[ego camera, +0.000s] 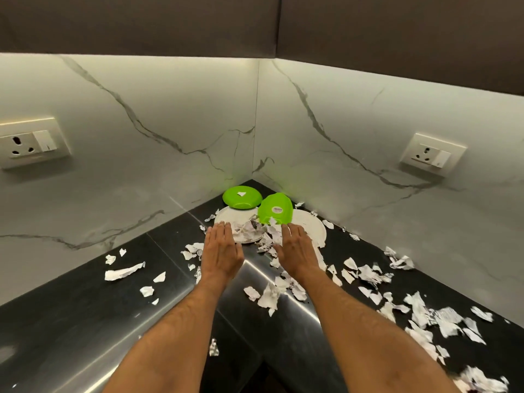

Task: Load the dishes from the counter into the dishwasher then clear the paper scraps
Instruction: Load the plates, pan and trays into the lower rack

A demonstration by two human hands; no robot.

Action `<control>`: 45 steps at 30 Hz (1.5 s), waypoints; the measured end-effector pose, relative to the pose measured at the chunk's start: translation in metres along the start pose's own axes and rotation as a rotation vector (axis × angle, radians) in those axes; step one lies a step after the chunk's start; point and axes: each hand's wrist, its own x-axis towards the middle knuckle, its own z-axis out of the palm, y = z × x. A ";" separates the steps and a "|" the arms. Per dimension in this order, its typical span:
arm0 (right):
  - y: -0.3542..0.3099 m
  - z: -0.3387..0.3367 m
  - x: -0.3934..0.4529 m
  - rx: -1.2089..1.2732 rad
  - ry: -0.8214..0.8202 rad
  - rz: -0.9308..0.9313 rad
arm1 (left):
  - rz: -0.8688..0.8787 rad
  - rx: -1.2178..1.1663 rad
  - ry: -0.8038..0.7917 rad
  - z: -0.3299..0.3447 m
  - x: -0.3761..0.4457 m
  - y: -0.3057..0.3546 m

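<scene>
Both hands, the left hand and right hand, reach flat-fingered, holding nothing, toward white plates and green bowls amid paper scraps on the black table.

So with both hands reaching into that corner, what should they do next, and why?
Probably lift the tilted green bowl first. Both hands, left and right, are open and flat near the white plates, holding nothing. That bowl leans on the plates beside the other green bowl, and paper scraps lie across them, so the plates cannot come away cleanly yet.
</scene>
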 end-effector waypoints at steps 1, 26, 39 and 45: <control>-0.006 0.004 0.010 -0.005 -0.003 -0.005 | -0.007 -0.003 -0.006 0.004 0.008 -0.008; -0.025 0.128 0.208 0.153 -0.196 -0.047 | -0.234 -0.234 -0.127 0.109 0.186 -0.059; 0.018 0.184 0.345 0.321 -0.352 0.159 | -0.617 -0.465 -0.284 0.172 0.297 -0.068; 0.024 0.212 0.368 0.438 -0.437 0.293 | -0.766 -0.524 -0.260 0.188 0.320 -0.071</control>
